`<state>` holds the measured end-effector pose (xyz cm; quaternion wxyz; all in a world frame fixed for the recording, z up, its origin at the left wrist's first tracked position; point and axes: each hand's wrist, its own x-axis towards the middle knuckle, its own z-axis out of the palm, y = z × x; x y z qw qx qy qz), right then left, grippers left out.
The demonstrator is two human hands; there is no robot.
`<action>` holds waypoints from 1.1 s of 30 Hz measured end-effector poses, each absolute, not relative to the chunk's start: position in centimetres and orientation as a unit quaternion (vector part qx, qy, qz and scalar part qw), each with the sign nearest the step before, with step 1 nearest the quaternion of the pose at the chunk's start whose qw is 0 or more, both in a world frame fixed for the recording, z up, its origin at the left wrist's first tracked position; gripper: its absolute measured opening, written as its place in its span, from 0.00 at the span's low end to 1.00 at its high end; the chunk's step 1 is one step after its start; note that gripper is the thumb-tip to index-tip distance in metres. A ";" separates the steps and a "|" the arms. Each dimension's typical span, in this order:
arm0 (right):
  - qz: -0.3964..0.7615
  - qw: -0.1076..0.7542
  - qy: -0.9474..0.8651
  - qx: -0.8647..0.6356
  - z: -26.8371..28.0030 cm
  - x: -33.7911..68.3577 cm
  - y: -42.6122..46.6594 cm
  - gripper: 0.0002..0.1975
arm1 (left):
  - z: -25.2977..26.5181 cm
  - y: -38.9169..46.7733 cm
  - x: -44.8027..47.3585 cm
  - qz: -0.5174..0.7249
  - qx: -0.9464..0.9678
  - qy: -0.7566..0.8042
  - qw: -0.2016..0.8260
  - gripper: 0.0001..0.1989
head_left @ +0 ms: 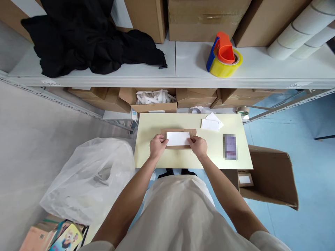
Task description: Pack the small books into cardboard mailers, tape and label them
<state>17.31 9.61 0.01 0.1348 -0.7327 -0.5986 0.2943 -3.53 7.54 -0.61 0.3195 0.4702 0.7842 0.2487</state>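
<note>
A white label (178,138) lies over a flat brown cardboard box (178,147) on the pale yellow table (151,122). My left hand (157,144) pinches the label's left edge between thumb and fingers. At its right edge, my right hand (198,145) pinches it in the same way. Cardboard shows behind and in front of the label. Whether the label touches the box all over, I cannot tell. Further right on the table are some white labels (210,124) and a blurred purple item (230,146).
Above the table, a shelf (191,69) holds a tape dispenser (225,57) and black cloth (89,42). An open carton (272,174) stands right of the table, with a labelled parcel (245,179) inside. A large plastic bag (89,177) sits at the left.
</note>
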 end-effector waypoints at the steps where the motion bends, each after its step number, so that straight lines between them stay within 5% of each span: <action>1: 0.289 0.127 -0.601 -0.735 0.1 17.2 9.7 0.11 | -0.6 7.6 -3.5 0.246 0.471 0.785 0.317 0.11; 10: 0.224 0.010 -0.644 -0.731 0.2 17.3 10.2 0.16 | -0.6 7.7 -4.3 0.191 0.477 0.816 0.265 0.22; 16: 0.131 0.100 -0.736 -0.657 -0.7 18.8 9.0 0.16 | -0.5 6.7 -3.8 0.229 0.672 0.688 0.151 0.09; 22: 0.103 0.099 -0.875 -0.462 -1.7 16.7 8.3 0.32 | -0.6 7.5 -1.7 0.082 0.808 0.565 0.143 0.25; 33: 0.052 0.053 -0.826 -0.559 -3.0 17.4 7.0 0.35 | -1.3 6.6 -2.2 0.037 0.719 0.689 0.087 0.30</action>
